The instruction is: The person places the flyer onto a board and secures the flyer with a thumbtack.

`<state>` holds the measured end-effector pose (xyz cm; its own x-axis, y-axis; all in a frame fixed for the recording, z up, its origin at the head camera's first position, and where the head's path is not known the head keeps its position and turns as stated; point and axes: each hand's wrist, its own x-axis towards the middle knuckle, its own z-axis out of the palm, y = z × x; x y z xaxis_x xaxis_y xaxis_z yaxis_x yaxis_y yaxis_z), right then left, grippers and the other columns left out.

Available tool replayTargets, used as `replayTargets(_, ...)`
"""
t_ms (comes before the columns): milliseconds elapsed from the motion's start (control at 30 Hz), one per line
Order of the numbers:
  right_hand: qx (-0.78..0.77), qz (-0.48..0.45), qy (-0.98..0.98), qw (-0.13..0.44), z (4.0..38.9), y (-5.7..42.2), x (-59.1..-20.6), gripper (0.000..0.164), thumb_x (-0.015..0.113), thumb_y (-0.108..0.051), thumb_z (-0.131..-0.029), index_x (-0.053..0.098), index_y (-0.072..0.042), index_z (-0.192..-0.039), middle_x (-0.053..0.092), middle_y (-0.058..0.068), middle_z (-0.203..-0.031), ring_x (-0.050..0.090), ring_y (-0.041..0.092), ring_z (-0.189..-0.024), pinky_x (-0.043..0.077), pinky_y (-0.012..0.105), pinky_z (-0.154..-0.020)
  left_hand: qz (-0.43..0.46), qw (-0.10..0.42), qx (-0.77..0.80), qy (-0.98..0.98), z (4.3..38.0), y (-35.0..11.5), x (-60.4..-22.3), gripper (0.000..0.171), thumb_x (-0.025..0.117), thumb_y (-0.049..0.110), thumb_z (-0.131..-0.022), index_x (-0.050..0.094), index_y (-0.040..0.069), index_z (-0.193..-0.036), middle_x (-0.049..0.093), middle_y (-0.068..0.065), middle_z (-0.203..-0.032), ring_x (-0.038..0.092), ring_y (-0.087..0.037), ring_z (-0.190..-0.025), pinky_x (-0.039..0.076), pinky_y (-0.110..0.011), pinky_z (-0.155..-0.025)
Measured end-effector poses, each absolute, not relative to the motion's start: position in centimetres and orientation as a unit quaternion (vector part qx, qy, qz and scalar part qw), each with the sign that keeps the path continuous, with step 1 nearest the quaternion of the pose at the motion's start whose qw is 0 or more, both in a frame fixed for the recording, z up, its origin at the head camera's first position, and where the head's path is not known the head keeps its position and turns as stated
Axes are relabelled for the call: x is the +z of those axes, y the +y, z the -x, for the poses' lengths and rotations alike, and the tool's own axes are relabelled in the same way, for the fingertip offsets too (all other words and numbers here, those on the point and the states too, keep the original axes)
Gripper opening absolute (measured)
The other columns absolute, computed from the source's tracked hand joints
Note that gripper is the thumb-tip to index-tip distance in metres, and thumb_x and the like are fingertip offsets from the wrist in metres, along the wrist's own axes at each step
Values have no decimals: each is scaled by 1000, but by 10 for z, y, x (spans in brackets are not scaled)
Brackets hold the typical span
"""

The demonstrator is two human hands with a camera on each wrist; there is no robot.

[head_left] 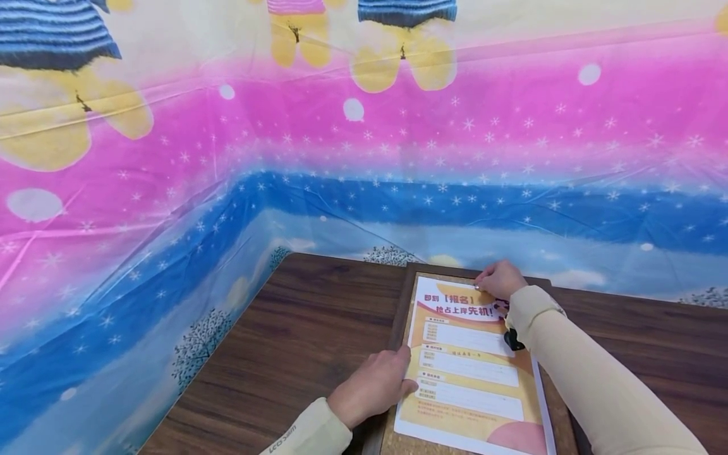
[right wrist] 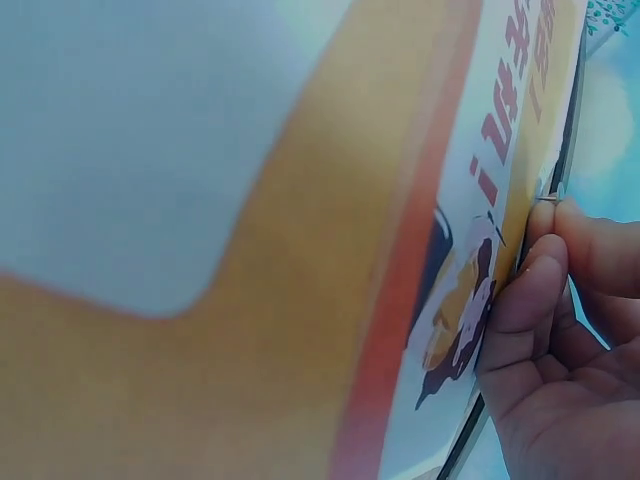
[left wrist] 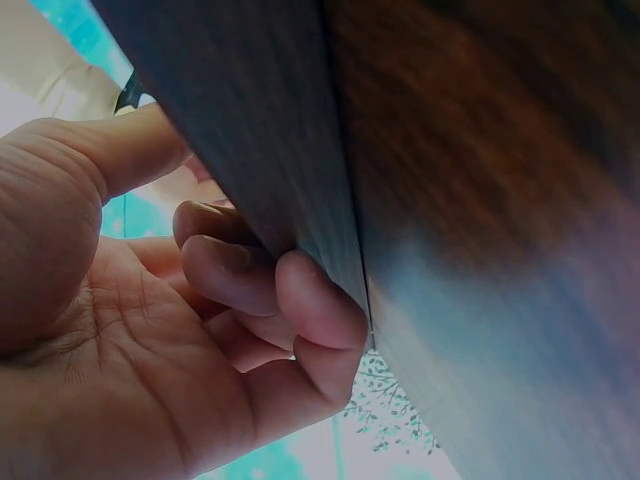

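Observation:
A cork board (head_left: 392, 443) with a dark wooden frame lies on the table. On it rests a printed poster (head_left: 472, 373) in yellow, white and red with Chinese characters. My left hand (head_left: 375, 385) holds the board's left side, thumb over the frame at the poster's edge. In the left wrist view, curled fingers (left wrist: 320, 310) press against the frame's wooden side (left wrist: 270, 120). At the poster's top edge, my right hand (head_left: 502, 280) pinches a small thumbtack (right wrist: 548, 198) between thumb and fingertips. Its other fingers are curled by the board's far edge.
The brown wood-grain table (head_left: 307, 322) extends to both sides of the board. Behind and left of it hangs a pink and blue printed cloth (head_left: 341, 158) with snowflakes, close along the table's edges.

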<state>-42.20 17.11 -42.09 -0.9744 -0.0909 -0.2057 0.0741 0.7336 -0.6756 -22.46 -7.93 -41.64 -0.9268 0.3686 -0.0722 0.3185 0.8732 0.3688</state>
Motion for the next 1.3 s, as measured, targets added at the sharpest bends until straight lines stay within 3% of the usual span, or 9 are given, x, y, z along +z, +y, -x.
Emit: replayTargets(1300, -346, -31, 933, 92, 409, 156, -409, 10, 57, -10, -82, 63, -3, -84, 55, 12, -86, 49, 26, -75, 39, 31, -56, -189, 63, 188, 962, 225, -80, -418, 26, 62, 28, -79, 48, 9, -91, 45, 4, -61, 43, -7, -50, 36, -25, -45)
